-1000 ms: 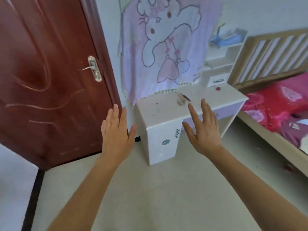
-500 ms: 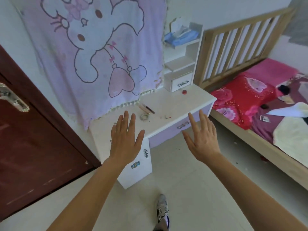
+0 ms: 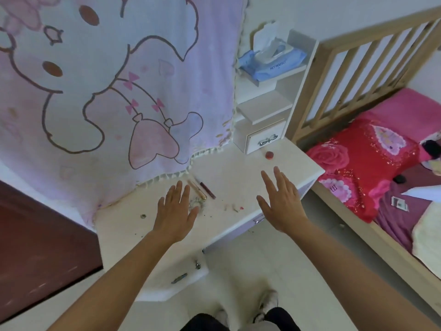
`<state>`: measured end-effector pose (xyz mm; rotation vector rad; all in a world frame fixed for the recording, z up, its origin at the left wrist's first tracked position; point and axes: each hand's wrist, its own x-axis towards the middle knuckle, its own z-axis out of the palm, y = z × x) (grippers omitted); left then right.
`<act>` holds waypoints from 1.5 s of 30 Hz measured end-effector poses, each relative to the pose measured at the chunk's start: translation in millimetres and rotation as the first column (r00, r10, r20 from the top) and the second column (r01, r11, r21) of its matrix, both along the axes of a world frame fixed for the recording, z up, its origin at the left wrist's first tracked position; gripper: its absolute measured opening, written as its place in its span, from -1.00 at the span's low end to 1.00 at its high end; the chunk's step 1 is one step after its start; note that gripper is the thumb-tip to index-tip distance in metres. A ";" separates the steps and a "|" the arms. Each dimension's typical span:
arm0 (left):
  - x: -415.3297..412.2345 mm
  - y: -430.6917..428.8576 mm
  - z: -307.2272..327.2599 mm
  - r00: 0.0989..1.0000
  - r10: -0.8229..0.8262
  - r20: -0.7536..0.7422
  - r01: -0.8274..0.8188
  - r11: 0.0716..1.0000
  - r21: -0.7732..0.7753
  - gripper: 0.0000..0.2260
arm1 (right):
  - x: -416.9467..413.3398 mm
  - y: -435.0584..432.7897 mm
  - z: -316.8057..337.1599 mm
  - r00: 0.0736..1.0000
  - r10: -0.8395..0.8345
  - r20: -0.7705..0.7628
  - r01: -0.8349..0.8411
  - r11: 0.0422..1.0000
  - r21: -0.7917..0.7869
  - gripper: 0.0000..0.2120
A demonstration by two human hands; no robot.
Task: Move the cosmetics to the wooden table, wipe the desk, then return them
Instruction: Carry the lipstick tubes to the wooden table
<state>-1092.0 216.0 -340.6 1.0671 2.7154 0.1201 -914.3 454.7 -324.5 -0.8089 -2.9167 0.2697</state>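
Logged two slim cosmetic sticks side by side near back edge of white desk, just beyond left hand. Noted small red pot toward back right corner. Found both hands flat, fingers straight, holding nothing; right hand over front edge. Spotted wipes pack on top shelf.

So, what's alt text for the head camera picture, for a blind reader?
A person's two open hands hover over a white desk, the left hand beside two slim makeup tubes, the right hand near a red cap. A cartoon blanket hangs behind.
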 end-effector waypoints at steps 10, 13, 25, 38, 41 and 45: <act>-48.5 57.0 -68.9 0.968 0.217 0.124 -0.177 0.946 -0.270 -0.40 | -141.9 84.9 -81.0 0.885 0.448 0.125 -0.446 0.894 -0.043 -0.35; -53.8 71.2 -70.4 0.932 0.332 0.146 -0.270 0.904 -0.333 -0.37 | -188.0 98.5 -91.8 0.797 0.582 0.163 -0.570 0.813 -0.116 -0.37; -84.0 87.0 -88.5 0.772 0.580 0.262 -0.504 0.808 -0.305 -0.37 | -283.7 64.9 -143.7 0.435 0.837 0.332 -0.779 0.534 -0.327 -0.60; -128.0 150.1 -142.5 0.749 0.650 0.126 -0.577 0.734 -0.358 -0.53 | -261.1 139.5 -173.7 0.730 0.583 0.356 -0.508 0.812 -0.288 -0.74; -124.3 168.4 -152.8 0.769 0.619 0.156 -0.572 0.777 -0.264 -0.75 | -253.4 154.0 -173.8 0.767 0.529 0.363 -0.426 0.843 -0.327 -0.73; -123.4 178.8 -147.5 0.832 0.519 0.194 -0.493 0.853 -0.169 -0.74 | -247.7 168.6 -166.5 0.783 0.512 0.352 -0.402 0.850 -0.340 -0.71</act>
